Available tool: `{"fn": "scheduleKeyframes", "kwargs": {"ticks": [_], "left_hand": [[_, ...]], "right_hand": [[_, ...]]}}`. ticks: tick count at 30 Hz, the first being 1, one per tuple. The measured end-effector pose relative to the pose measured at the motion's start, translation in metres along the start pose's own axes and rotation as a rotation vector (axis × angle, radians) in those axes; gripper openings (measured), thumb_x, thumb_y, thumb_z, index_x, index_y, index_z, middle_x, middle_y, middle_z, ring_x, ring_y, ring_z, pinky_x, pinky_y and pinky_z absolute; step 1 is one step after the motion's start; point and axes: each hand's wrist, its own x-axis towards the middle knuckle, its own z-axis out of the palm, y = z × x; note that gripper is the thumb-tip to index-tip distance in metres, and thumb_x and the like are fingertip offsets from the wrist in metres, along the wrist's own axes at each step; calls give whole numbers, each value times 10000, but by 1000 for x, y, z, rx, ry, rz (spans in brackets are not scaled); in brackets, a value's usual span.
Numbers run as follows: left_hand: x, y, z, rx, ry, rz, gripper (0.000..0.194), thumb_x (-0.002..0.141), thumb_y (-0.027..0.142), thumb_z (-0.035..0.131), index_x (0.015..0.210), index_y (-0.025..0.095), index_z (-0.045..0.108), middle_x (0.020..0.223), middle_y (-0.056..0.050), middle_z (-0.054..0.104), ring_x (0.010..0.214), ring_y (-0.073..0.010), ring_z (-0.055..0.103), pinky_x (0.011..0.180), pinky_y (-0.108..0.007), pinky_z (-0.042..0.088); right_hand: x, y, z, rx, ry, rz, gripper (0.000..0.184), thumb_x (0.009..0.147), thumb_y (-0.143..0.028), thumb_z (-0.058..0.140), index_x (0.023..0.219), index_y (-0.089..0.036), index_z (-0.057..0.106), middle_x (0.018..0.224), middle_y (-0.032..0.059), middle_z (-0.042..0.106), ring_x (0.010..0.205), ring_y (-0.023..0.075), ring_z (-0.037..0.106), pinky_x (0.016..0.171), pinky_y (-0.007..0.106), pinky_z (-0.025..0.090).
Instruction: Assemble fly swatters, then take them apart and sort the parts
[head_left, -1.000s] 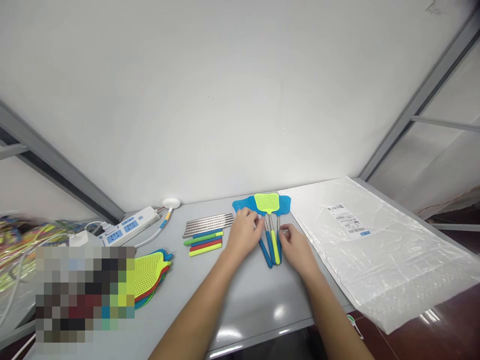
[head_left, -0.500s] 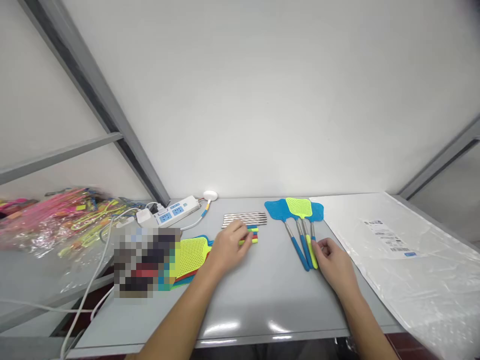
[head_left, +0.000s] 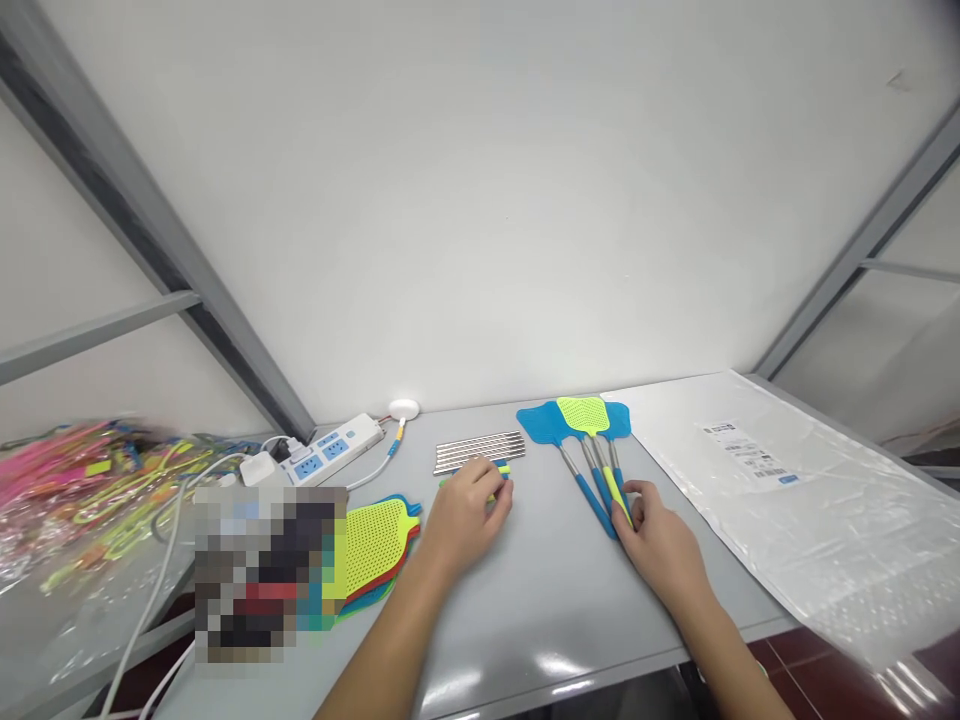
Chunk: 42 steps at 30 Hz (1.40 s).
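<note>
My left hand (head_left: 466,515) is curled with its fingers closed over short coloured handle grips (head_left: 501,466); blue and yellow-green ends show past the fingers, the rest is hidden. Just behind lies a row of several silver metal rods (head_left: 480,452). My right hand (head_left: 651,535) has thumb and fingers closed at the yellow-green handle of a fly swatter (head_left: 583,414). Blue fly swatters (head_left: 541,424) lie fanned out beside and under it, heads toward the wall. Left of my left hand, loose swatter heads (head_left: 375,545) are stacked, yellow-green on top, with red, blue and green edges below.
A white power strip (head_left: 341,448) with plugs and cables stands at the back left, near a round white device (head_left: 404,409). Clear bags of colourful items (head_left: 112,490) lie far left. A large white plastic mailer bag (head_left: 720,510) covers the right side. Part of the left is pixelated.
The camera view has shifted. My left hand now covers more of the coloured grips, including the red one. My right hand's fingers have come over the yellow-green handle; the swatters stay put.
</note>
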Motion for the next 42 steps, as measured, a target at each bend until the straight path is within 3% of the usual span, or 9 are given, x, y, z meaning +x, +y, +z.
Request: {"fn": "scheduleKeyframes", "kwargs": {"ticks": [17,22,26,29,32,35,42], "left_hand": [[2,-12,0,2,12,-57,213,973,268,428,777,205,483,824,-24,504,773,-170,497,697,-300,411],[3,-6,6,-21,35,-40,200,964,255,442,786,199,513,858,-41,537,821,-185,517,740,-323,431],[6,33,26,3,-50,12,137,949,273,464,962,199,580,1042,-87,587,974,-233,533,867,-404,436],[10,70,52,57,-206,40,382,916,378,529,1271,237,519,1327,-121,514,1192,-307,474,995,-510,387],[18,93,78,102,-326,53,671,874,508,569,1459,268,344,1483,-136,397,1337,-362,369,1075,-616,284],[27,98,96,114,-379,73,756,882,577,519,1511,255,251,1535,-147,332,1407,-374,275,1101,-668,201],[31,92,104,116,-372,91,581,970,462,403,1503,273,275,1538,-113,347,1416,-329,283,1119,-664,184]], "right_hand": [[4,-13,0,0,-20,-53,208,946,-408,375,1016,-248,487,659,-27,612,577,185,563,537,269,243],[5,-7,-7,48,3,18,289,989,-431,264,1026,-255,489,677,-26,631,610,176,588,544,266,286],[14,0,-11,50,10,126,298,982,-440,280,1009,-252,508,675,-13,646,640,187,611,537,267,293],[22,2,-11,32,2,165,321,968,-478,314,999,-249,537,698,4,659,678,200,628,547,273,294],[29,0,-13,-4,-17,160,334,952,-495,354,993,-235,559,738,34,671,719,219,641,552,279,285],[34,-1,-14,-31,-42,135,321,950,-476,370,1007,-225,563,744,46,672,730,229,651,548,281,273],[34,3,-13,-35,-84,92,255,958,-415,364,1011,-233,535,735,25,675,702,213,642,541,273,248]]}}
